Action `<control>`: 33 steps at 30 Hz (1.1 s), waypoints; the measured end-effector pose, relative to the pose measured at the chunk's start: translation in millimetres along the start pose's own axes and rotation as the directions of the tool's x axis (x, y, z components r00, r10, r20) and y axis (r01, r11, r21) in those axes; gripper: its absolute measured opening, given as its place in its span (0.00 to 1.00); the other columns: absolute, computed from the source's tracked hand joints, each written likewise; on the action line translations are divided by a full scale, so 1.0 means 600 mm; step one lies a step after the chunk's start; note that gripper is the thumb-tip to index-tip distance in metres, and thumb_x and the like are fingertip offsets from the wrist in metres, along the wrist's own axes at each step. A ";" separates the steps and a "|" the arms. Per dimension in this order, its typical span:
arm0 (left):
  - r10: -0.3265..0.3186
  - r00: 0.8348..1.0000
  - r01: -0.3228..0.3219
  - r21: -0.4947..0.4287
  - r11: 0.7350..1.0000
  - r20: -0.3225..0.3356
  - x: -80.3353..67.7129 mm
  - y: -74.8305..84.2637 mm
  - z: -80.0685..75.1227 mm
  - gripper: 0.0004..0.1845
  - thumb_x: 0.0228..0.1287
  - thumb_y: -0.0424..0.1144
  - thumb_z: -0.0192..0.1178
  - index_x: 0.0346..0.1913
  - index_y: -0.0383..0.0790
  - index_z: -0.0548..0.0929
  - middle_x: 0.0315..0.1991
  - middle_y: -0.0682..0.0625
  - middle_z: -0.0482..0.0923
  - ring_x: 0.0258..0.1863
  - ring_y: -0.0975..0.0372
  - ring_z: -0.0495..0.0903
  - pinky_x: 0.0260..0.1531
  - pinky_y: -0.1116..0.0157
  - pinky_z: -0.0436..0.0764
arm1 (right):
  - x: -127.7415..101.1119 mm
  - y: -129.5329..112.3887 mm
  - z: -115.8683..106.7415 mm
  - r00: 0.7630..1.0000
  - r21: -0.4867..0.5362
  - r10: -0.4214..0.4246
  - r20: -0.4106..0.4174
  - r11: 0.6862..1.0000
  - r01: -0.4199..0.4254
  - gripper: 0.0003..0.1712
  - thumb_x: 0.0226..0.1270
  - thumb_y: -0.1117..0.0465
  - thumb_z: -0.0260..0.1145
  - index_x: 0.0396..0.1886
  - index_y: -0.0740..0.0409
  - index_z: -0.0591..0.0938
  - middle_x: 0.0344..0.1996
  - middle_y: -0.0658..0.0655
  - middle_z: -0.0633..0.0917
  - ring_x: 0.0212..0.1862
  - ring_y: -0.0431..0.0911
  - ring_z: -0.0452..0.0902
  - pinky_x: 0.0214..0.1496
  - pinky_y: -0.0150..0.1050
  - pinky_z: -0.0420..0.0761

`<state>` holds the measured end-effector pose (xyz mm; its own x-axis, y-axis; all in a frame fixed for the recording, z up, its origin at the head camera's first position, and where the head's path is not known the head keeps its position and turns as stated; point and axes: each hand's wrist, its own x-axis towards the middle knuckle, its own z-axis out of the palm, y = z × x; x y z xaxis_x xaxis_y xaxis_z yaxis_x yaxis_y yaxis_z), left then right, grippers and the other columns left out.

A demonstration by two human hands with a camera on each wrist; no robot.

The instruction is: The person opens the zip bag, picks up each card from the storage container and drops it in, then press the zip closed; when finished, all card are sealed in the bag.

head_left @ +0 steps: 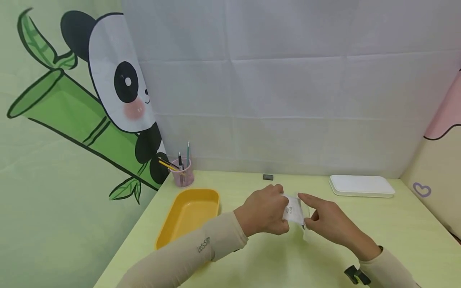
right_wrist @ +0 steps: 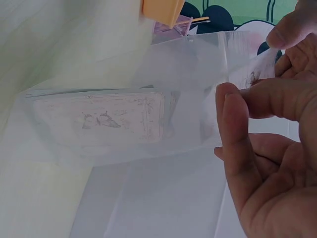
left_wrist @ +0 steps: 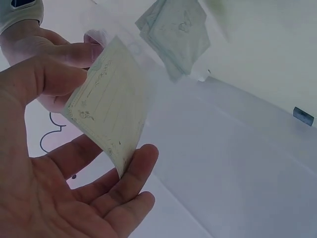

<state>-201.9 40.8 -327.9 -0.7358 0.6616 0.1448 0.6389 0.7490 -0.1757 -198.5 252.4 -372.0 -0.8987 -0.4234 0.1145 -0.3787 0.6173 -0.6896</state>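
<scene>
A small lined card [left_wrist: 110, 106] is pinched between the thumb and fingers of the left hand [head_left: 264, 211], its lower corner resting against a fingertip [left_wrist: 143, 161] while the palm is turned up beneath it. A clear plastic sleeve [right_wrist: 163, 116] is gripped at its open end by the right hand [head_left: 329, 224], thumb and forefinger closed on the film. Both are held together above the middle of the pale green table [head_left: 403, 224], the card meeting the mouth of the sleeve. Whether the card's edge is already inside the opening cannot be told.

Inside the sleeve a stack of similar cards [right_wrist: 101, 119] is seen lying flat, printed with faint ornament; the stack fills the closed end, well apart from the gripping fingers.

The left forearm is brought in from the lower left in a beige sleeve [head_left: 187, 252] with small lettering, wrist bent inward. The right forearm enters from the lower right, likewise in beige, and a black clip [head_left: 354, 275] is worn at that wrist.

To the left of the hands a yellow tray [head_left: 169, 232] is set on the table; nothing is seen in it. Behind it a pink cup [head_left: 183, 176] holds several pens and pencils. A white flat box [head_left: 361, 186] lies closed at the far right, and a small dark block [head_left: 268, 177] sits near the back wall.
</scene>
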 end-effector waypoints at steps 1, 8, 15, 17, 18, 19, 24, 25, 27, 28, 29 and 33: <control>0.001 1.000 0.000 0.011 1.000 -0.004 0.002 0.003 0.000 0.11 0.47 0.47 0.66 0.20 0.50 0.76 0.28 0.55 0.71 0.25 0.63 0.68 0.15 0.71 0.67 | 0.000 0.000 0.001 1.000 -0.006 -0.007 0.002 1.000 0.007 0.39 0.62 0.69 0.66 0.75 0.62 0.67 0.24 0.46 0.79 0.24 0.41 0.73 0.24 0.36 0.74; 0.015 1.000 -0.014 0.066 0.998 -0.015 0.018 0.020 0.012 0.12 0.46 0.47 0.68 0.18 0.50 0.76 0.25 0.55 0.70 0.25 0.63 0.70 0.19 0.71 0.70 | 0.005 0.009 0.000 0.997 -0.006 -0.077 0.010 0.997 0.077 0.39 0.63 0.69 0.65 0.74 0.63 0.67 0.20 0.44 0.77 0.23 0.38 0.71 0.24 0.35 0.73; 0.049 0.998 -0.050 -0.045 0.998 -0.032 0.029 0.013 0.025 0.07 0.48 0.46 0.67 0.29 0.48 0.83 0.49 0.47 0.75 0.42 0.63 0.75 0.21 0.76 0.72 | 0.011 0.023 -0.008 0.996 0.017 -0.090 0.014 0.996 0.089 0.39 0.63 0.70 0.66 0.74 0.64 0.67 0.21 0.43 0.78 0.24 0.37 0.71 0.24 0.35 0.73; 0.071 0.996 -0.075 -0.086 0.993 -0.047 0.028 0.008 0.028 0.09 0.49 0.45 0.65 0.34 0.47 0.86 0.51 0.46 0.74 0.45 0.64 0.74 0.23 0.78 0.71 | 0.012 0.027 -0.011 0.996 0.019 -0.093 0.017 0.996 0.092 0.39 0.63 0.70 0.66 0.74 0.64 0.67 0.22 0.43 0.78 0.23 0.37 0.71 0.23 0.34 0.73; 0.080 0.995 -0.085 -0.105 0.991 -0.055 0.028 0.006 0.029 0.11 0.49 0.45 0.64 0.36 0.46 0.86 0.52 0.45 0.73 0.44 0.65 0.74 0.24 0.79 0.70 | 0.013 0.028 -0.013 0.995 0.018 -0.094 0.018 0.995 0.094 0.38 0.63 0.70 0.66 0.74 0.64 0.67 0.22 0.43 0.78 0.23 0.37 0.71 0.23 0.35 0.73; 0.086 0.994 -0.093 -0.123 0.988 -0.060 0.026 0.004 0.031 0.13 0.50 0.45 0.64 0.40 0.45 0.87 0.53 0.44 0.72 0.41 0.66 0.74 0.25 0.79 0.70 | 0.012 0.028 -0.013 0.995 0.018 -0.095 0.018 0.995 0.095 0.38 0.63 0.70 0.66 0.74 0.64 0.67 0.22 0.43 0.78 0.23 0.37 0.72 0.23 0.35 0.73; 0.093 0.993 -0.105 -0.198 0.975 -0.071 0.016 -0.003 0.037 0.22 0.55 0.44 0.62 0.54 0.44 0.85 0.60 0.40 0.67 0.41 0.67 0.79 0.33 0.79 0.74 | 0.013 0.028 -0.014 0.996 0.013 -0.085 0.018 0.996 0.084 0.38 0.63 0.70 0.66 0.74 0.64 0.68 0.22 0.44 0.78 0.23 0.38 0.72 0.23 0.35 0.73; 0.085 0.994 -0.098 -0.209 0.973 -0.069 0.014 -0.005 0.038 0.23 0.56 0.44 0.62 0.55 0.44 0.85 0.60 0.39 0.67 0.44 0.66 0.79 0.35 0.79 0.74 | 0.013 0.028 -0.014 0.997 0.014 -0.081 0.018 0.997 0.081 0.38 0.63 0.70 0.66 0.74 0.64 0.68 0.22 0.44 0.79 0.23 0.38 0.72 0.23 0.35 0.73; 0.066 0.996 -0.078 -0.233 0.969 -0.062 0.011 -0.006 0.040 0.23 0.58 0.44 0.61 0.57 0.45 0.85 0.59 0.40 0.68 0.47 0.65 0.78 0.39 0.78 0.75 | 0.014 0.028 -0.013 0.997 0.018 -0.077 0.019 0.997 0.076 0.38 0.63 0.70 0.66 0.74 0.64 0.68 0.24 0.44 0.79 0.24 0.38 0.73 0.23 0.35 0.73; 0.058 0.997 -0.070 -0.239 0.969 -0.058 0.010 -0.008 0.041 0.22 0.59 0.45 0.61 0.57 0.46 0.85 0.58 0.40 0.69 0.44 0.66 0.79 0.38 0.78 0.75 | 0.014 0.029 -0.013 0.997 0.022 -0.077 0.022 0.997 0.076 0.38 0.63 0.70 0.66 0.74 0.64 0.68 0.24 0.44 0.80 0.24 0.38 0.73 0.23 0.35 0.73; 0.050 0.997 -0.061 -0.235 0.970 -0.051 0.009 -0.008 0.042 0.22 0.61 0.46 0.61 0.58 0.47 0.85 0.58 0.40 0.70 0.40 0.67 0.79 0.36 0.77 0.75 | 0.014 0.029 -0.013 0.997 0.025 -0.078 0.023 0.997 0.077 0.38 0.63 0.70 0.66 0.74 0.64 0.68 0.25 0.44 0.80 0.24 0.38 0.74 0.23 0.35 0.73; 0.041 0.998 -0.047 -0.128 0.991 -0.052 0.008 -0.012 0.047 0.23 0.65 0.55 0.61 0.59 0.51 0.84 0.57 0.46 0.74 0.19 0.68 0.71 0.22 0.75 0.72 | 0.014 0.032 -0.012 0.996 0.017 -0.088 0.024 0.996 0.087 0.38 0.63 0.70 0.66 0.74 0.64 0.68 0.25 0.44 0.80 0.24 0.38 0.74 0.23 0.35 0.73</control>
<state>-216.3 37.6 -353.2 -0.6965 0.6925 0.1880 0.6962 0.7156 -0.0566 -215.0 265.4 -379.1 -0.8564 -0.4917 0.1575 -0.4520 0.5664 -0.6891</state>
